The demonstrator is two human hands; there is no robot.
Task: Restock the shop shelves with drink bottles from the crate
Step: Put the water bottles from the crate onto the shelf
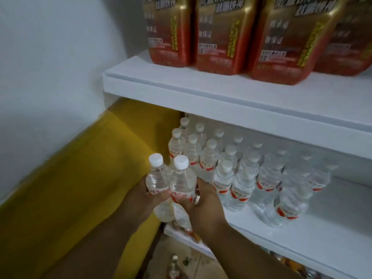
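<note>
Now my left hand [150,195] grips left bottle [158,182], right hand [203,206] grips right bottle [182,184]; paired upright, for shelf [302,238] gap at 3 o'clock.

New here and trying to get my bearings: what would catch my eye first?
Two hands, left hand and right hand, hold two clear bottles before the lower shelf, beside rows of water bottles. Big red jugs line the upper shelf.

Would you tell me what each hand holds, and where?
Left hand grips one bottle at its labelled middle; right hand grips the other bottle likewise.
</note>
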